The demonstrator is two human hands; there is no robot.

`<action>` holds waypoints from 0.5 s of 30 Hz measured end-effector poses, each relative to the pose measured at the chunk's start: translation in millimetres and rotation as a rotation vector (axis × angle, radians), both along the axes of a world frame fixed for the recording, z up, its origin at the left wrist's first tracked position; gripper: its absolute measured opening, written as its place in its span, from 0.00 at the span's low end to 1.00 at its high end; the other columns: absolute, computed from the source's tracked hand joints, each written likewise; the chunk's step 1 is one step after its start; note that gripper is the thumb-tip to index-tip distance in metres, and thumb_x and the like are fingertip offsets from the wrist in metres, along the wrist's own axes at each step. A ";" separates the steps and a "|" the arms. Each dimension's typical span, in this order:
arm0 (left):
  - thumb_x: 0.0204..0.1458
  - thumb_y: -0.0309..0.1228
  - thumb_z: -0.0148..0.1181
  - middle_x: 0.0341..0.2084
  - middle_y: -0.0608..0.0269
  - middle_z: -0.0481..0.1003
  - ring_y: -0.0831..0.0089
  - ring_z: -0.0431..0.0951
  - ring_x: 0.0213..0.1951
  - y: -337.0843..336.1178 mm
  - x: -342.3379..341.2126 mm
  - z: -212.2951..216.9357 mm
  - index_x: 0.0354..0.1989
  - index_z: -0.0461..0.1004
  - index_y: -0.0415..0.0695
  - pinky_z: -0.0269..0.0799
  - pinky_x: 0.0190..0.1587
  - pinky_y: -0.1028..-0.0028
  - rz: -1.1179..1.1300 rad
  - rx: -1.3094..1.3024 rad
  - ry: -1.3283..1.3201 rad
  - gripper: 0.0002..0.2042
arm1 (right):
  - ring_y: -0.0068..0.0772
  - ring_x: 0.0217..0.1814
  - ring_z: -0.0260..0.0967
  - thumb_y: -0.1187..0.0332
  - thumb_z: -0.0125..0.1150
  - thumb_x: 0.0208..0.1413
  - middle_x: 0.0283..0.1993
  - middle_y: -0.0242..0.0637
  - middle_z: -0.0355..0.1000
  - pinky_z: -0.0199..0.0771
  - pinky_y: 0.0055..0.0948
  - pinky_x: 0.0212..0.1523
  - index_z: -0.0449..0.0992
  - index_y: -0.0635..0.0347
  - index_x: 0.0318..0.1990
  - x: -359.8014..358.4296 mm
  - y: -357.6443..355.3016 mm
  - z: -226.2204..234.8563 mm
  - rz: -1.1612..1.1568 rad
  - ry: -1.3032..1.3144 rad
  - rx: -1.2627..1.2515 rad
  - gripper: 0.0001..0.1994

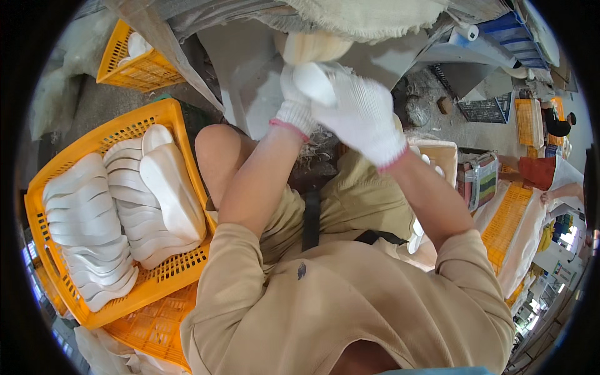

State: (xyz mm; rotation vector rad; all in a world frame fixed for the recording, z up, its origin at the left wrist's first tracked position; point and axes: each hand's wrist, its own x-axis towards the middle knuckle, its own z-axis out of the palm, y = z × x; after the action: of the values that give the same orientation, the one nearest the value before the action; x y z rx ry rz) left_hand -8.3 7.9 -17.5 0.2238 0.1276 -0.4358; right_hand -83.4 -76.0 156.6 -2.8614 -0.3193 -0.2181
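Note:
My left hand and my right hand both wear white knitted gloves with pink cuffs. They come together in front of me around a smooth white piece, whose rounded end shows between them. Its full shape is hidden by the gloves. Both hands are closed on it, just below a pale, rounded, cream-coloured pad or wheel; whether the piece touches it I cannot tell. To my left, an orange plastic crate holds rows of stacked white, sole-shaped pieces, with one narrow-waisted piece lying on top.
Grey sheeting and a frayed cloth surround the work spot. Another orange crate stands at the far left. On the right are a box with white pieces, a dark crate and other people.

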 end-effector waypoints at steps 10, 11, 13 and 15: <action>0.69 0.47 0.38 0.50 0.49 0.81 0.55 0.82 0.51 35.6 -9.3 44.3 0.55 0.74 0.38 0.79 0.57 0.56 -0.002 1.251 -0.362 0.25 | 0.47 0.35 0.81 0.46 0.67 0.48 0.30 0.44 0.80 0.80 0.44 0.36 0.83 0.53 0.41 -13.9 -5.8 -41.8 -0.050 -0.123 0.235 0.22; 0.69 0.49 0.40 0.47 0.51 0.82 0.57 0.84 0.48 34.5 -11.4 45.0 0.54 0.75 0.39 0.81 0.53 0.59 -0.104 0.656 0.061 0.26 | 0.48 0.35 0.81 0.45 0.68 0.46 0.30 0.44 0.80 0.80 0.44 0.36 0.83 0.53 0.40 -14.4 -5.4 -44.8 -0.053 -0.078 0.298 0.23; 0.68 0.47 0.43 0.43 0.51 0.81 0.58 0.84 0.46 35.1 -13.4 40.6 0.52 0.74 0.39 0.82 0.49 0.63 -0.053 0.508 0.053 0.23 | 0.49 0.36 0.81 0.43 0.68 0.45 0.30 0.44 0.80 0.81 0.43 0.38 0.84 0.55 0.40 -14.7 -3.7 -48.1 -0.143 -0.039 0.356 0.24; 0.69 0.44 0.46 0.42 0.50 0.81 0.56 0.83 0.46 35.1 -14.0 32.5 0.50 0.73 0.38 0.80 0.48 0.63 0.164 1.154 -0.163 0.20 | 0.49 0.37 0.81 0.43 0.68 0.46 0.30 0.45 0.81 0.81 0.43 0.40 0.85 0.55 0.38 -9.7 2.9 -46.7 -0.197 0.017 0.421 0.24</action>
State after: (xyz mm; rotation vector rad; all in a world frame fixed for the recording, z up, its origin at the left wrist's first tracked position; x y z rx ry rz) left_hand -22.3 43.0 14.9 1.3701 0.2264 -0.1332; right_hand -93.1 -73.2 109.9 -2.4719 0.0151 -0.2622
